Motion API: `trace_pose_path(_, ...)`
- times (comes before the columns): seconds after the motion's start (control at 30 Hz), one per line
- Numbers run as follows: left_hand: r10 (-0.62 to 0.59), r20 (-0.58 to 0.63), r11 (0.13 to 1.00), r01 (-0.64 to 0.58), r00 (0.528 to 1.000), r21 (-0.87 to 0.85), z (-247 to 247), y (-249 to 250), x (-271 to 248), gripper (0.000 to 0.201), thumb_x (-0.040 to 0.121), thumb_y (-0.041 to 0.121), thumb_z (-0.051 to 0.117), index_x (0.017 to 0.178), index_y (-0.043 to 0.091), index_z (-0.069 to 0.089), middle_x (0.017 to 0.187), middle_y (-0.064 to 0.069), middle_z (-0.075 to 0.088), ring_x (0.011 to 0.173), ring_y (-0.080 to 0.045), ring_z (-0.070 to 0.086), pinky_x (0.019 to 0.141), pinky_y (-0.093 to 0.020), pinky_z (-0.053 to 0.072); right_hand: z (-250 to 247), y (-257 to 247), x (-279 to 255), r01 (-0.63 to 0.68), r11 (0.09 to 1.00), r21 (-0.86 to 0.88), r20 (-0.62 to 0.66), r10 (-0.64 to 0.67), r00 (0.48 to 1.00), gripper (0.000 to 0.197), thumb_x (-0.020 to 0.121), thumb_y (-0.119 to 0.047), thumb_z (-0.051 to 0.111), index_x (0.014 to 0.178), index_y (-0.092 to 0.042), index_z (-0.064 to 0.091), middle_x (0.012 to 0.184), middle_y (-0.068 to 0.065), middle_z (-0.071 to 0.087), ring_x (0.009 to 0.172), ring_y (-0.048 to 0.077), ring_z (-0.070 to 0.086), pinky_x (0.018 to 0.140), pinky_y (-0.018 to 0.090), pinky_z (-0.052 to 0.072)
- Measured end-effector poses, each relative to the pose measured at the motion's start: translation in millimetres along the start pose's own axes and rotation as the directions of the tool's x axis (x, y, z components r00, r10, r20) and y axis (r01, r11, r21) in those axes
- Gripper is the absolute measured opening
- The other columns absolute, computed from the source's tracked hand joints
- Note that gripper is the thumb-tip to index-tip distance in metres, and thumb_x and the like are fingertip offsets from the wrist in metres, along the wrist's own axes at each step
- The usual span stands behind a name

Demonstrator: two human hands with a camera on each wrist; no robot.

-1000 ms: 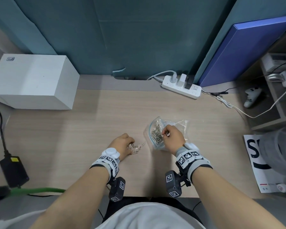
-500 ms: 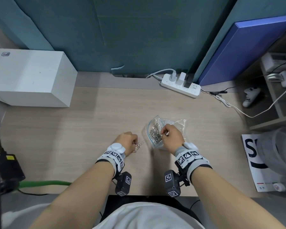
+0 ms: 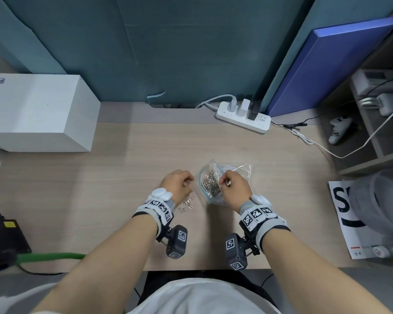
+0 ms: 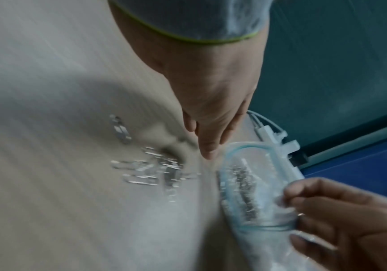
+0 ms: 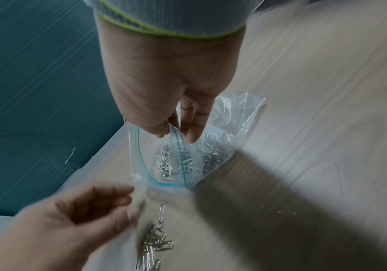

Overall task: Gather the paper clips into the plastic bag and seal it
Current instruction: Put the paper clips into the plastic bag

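Note:
A clear zip plastic bag (image 3: pixel 236 168) lies on the wooden desk with its blue-edged mouth facing left, and many paper clips (image 3: pixel 210 185) sit inside. My right hand (image 3: pixel 224 181) pinches the upper rim and holds the mouth open; the right wrist view shows this pinch (image 5: pixel 178 133) on the bag (image 5: pixel 234 113). A small pile of loose clips (image 3: pixel 186 203) lies left of the bag, also seen from the wrists (image 5: pixel 157 242) (image 4: pixel 155 170). My left hand (image 3: pixel 187 181) hovers curled between pile and mouth. A blurred streak of clips seems to hang from its fingertips (image 5: pixel 127 207).
A white box (image 3: pixel 39 112) stands at the back left. A power strip (image 3: pixel 243 116) with cables lies at the back, by a blue board (image 3: pixel 327 64). A black adapter (image 3: pixel 7 234) sits at the left edge, a printed sheet (image 3: pixel 349 223) at the right.
My left hand has left the pile and risen to the right, towards the bag's mouth. The right hand has kept its hold on the rim.

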State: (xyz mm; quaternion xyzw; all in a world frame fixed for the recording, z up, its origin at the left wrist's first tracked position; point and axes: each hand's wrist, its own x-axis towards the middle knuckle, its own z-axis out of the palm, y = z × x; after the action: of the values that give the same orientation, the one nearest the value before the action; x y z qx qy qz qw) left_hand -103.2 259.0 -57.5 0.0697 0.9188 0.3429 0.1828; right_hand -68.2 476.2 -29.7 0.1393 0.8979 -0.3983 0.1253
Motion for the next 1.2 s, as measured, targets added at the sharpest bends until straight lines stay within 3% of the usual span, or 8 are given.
trace_pose_path(0.13, 0.005, 0.196, 0.966, -0.055, 0.981, 0.252, -2.1, -21.9, -21.0, 0.054, 0.065, 0.046, 0.086, 0.114, 0.038, 0.068, 0.112, 0.016, 0.055, 0.104, -0.006, 0.053, 0.085, -0.029, 0.049, 1.2, 1.7, 0.2, -0.009, 1.0, 0.011, 0.007, 0.009, 1.0, 0.028, 0.082, 0.002, 0.053, 0.076, -0.024, 0.06, 0.093, -0.001, 0.064, 0.08, 0.02, 0.059, 0.074, 0.033, 0.047)
trace_pose_path(0.2, 0.031, 0.205, 0.955, -0.089, 0.978, 0.282, 4.1, -19.4, -23.9, 0.057, 0.066, 0.049, 0.086, 0.118, 0.038, 0.067, 0.117, 0.016, 0.054, 0.109, -0.006, 0.049, 0.085, -0.029, 0.049, 2.7, 1.2, 0.2, -0.002, 1.0, 0.008, 0.013, 0.002, 1.0, 0.029, 0.082, 0.002, 0.053, 0.076, -0.025, 0.06, 0.093, -0.002, 0.063, 0.078, 0.018, 0.057, 0.072, 0.031, 0.043)
trace_pose_path(0.5, 0.163, 0.265, 0.882, -0.261, 0.95, 0.392, 15.6, -16.8, -11.3, 0.019, 0.087, 0.015, 0.069, 0.101, 0.026, 0.065, 0.105, 0.003, 0.06, 0.097, -0.023, 0.059, 0.07, -0.033, 0.051, 0.6, 0.1, 2.4, -0.009, 1.0, -0.014, 0.013, 0.009, 1.0, 0.03, 0.081, 0.002, 0.053, 0.075, -0.027, 0.06, 0.092, -0.003, 0.064, 0.081, 0.019, 0.059, 0.076, 0.033, 0.047)
trace_pose_path(0.63, 0.205, 0.306, 0.831, -0.33, 0.93, 0.448, 16.2, -21.1, -7.1, 0.022, 0.081, 0.006, 0.07, 0.094, 0.023, 0.062, 0.097, 0.002, 0.06, 0.089, -0.025, 0.058, 0.062, -0.031, 0.042, -0.2, 0.1, 1.9, -0.006, 1.0, -0.013, 0.013, 0.006, 1.0, 0.03, 0.081, 0.002, 0.053, 0.076, -0.027, 0.061, 0.093, -0.004, 0.064, 0.082, 0.018, 0.059, 0.076, 0.032, 0.047)
trace_pose_path(0.77, 0.188, 0.305, 0.812, -0.322, 0.934, 0.487, 20.1, -20.0, -5.0, 0.025, 0.077, 0.007, 0.072, 0.091, 0.024, 0.06, 0.094, 0.002, 0.06, 0.086, -0.025, 0.057, 0.059, -0.033, 0.046, 1.3, 1.4, 0.7, -0.017, 1.0, -0.009, 0.006, 0.017, 1.0, 0.031, 0.081, 0.002, 0.053, 0.074, -0.027, 0.06, 0.092, -0.004, 0.064, 0.081, 0.018, 0.059, 0.076, 0.032, 0.047)
trace_pose_path(1.0, 0.103, 0.204, 0.942, -0.161, 0.974, 0.295, 17.0, -12.9, -3.1, 0.024, 0.079, 0.002, 0.059, 0.084, 0.024, 0.065, 0.088, 0.004, 0.058, 0.08, -0.025, 0.06, 0.067, -0.031, 0.048, -0.2, 0.5, 0.7, -0.012, 1.0, -0.019, 0.009, 0.012, 1.0, 0.03, 0.081, 0.001, 0.053, 0.074, -0.027, 0.06, 0.092, -0.003, 0.064, 0.082, 0.019, 0.059, 0.076, 0.032, 0.047)
trace_pose_path(1.13, 0.023, 0.051, 0.999, -0.024, 0.998, 0.028, 12.3, 2.2, 1.6, 0.023, 0.077, 0.005, 0.063, 0.08, 0.026, 0.071, 0.08, 0.01, 0.066, 0.073, -0.01, 0.062, 0.07, -0.024, 0.052, -1.1, -0.3, -0.4, -0.011, 1.0, -0.021, 0.006, 0.011, 1.0, 0.03, 0.081, 0.001, 0.052, 0.073, -0.027, 0.059, 0.092, -0.003, 0.065, 0.081, 0.018, 0.06, 0.077, 0.033, 0.048)
trace_pose_path(1.2, 0.006, 0.02, 0.993, -0.003, 1.0, -0.117, 8.8, 19.3, 6.7, 0.018, 0.079, 0.007, 0.071, 0.081, 0.024, 0.073, 0.076, 0.01, 0.069, 0.066, -0.001, 0.059, 0.066, -0.013, 0.049, -1.4, -1.7, -1.2, -0.015, 1.0, -0.017, 0.004, 0.015, 1.0, 0.029, 0.081, 0.001, 0.053, 0.074, -0.027, 0.059, 0.092, -0.003, 0.064, 0.08, 0.018, 0.059, 0.076, 0.032, 0.048)
